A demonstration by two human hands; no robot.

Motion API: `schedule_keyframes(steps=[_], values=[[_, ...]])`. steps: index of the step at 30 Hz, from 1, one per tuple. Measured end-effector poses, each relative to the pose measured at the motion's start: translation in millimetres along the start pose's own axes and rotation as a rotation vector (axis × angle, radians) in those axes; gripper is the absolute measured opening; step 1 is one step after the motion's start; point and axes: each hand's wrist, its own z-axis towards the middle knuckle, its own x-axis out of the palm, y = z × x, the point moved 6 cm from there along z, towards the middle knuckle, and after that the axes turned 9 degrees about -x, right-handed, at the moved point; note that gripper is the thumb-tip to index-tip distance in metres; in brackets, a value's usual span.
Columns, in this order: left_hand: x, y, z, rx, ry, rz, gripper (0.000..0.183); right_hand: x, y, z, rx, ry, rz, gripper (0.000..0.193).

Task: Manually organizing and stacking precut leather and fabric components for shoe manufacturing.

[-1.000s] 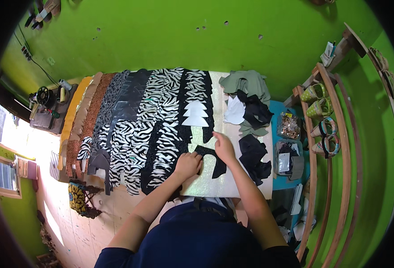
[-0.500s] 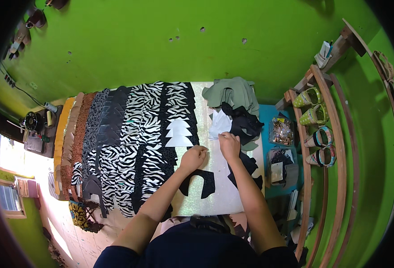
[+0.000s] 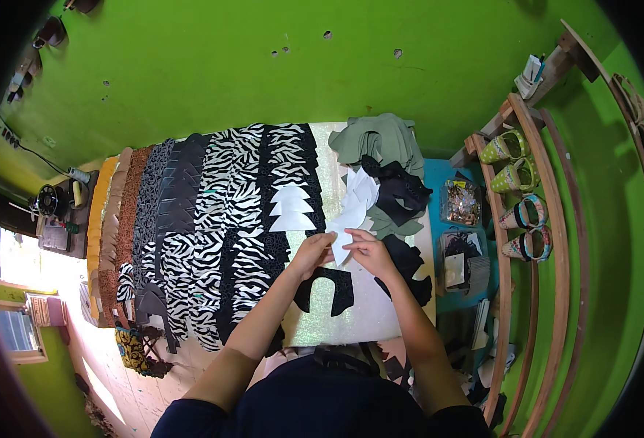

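The right hand (image 3: 371,254) has its thumb and fingers closed on the right edge of a white cut piece (image 3: 339,250). The left hand (image 3: 313,255) has curled fingers at the piece's left edge; whether they pinch it, I cannot tell. The piece is between both hands, its narrow end pointing toward the person. Just beyond lie more white pieces (image 3: 360,190); nearer the person, a notched black piece (image 3: 344,292) rests on the pale tabletop (image 3: 373,321).
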Motion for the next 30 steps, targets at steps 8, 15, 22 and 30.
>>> schedule_keyframes(steps=[8, 15, 22, 30], values=[[-2.1, 2.9, -35.3, 0.188, -0.028, -0.149, 0.022, 37.8, -6.9, -26.0, 0.499, -0.151, 0.357, 0.034], [-43.1, 29.2, -57.4, 0.273, -0.217, 0.246, 0.026, 46.9, -35.6, -53.2, 0.556, 0.055, -0.004, 0.022], [-39.1, 29.6, -76.6, 0.467, -0.365, 1.016, 0.027, 42.0, -22.4, -64.1, 0.512, 0.018, -0.411, 0.023], [-35.6, 38.4, -66.5, 0.519, -0.532, 1.363, 0.026, 57.5, -10.2, -64.1, 0.585, 0.002, -0.708, 0.024]])
